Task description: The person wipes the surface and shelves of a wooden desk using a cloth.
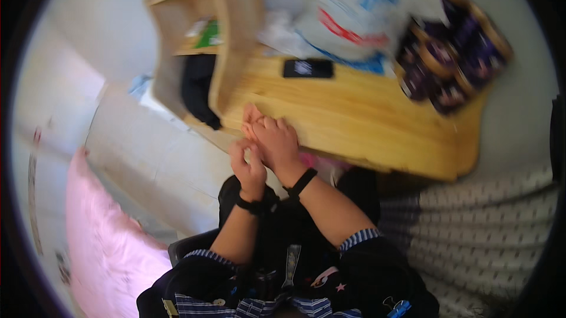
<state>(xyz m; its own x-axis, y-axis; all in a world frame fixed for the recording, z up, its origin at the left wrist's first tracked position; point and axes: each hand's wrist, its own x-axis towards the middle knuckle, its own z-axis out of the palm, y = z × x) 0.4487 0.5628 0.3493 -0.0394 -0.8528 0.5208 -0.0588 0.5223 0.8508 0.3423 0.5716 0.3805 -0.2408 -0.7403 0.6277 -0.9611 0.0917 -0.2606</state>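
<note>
My right hand [277, 143] is closed around a soft, peach-orange piece, perhaps cloth [252, 112], over the near-left edge of the wooden desk. A crumpled end of it sticks out beyond my fingers. My left hand [250, 167] is just nearer and to the left, against the right hand, with its fingers curled in. Whatever those left fingers may hold is hidden. Both wrists wear black bands.
On the wooden desk [354, 120] lie a black phone [308, 68], a white plastic bag [354, 17] and a pack of dark purple containers [451, 58]. A wooden shelf [221, 41] holds black cloth [199, 85]. Pink bedding [106, 229] lies at left, a dotted curtain [471, 229] hangs right.
</note>
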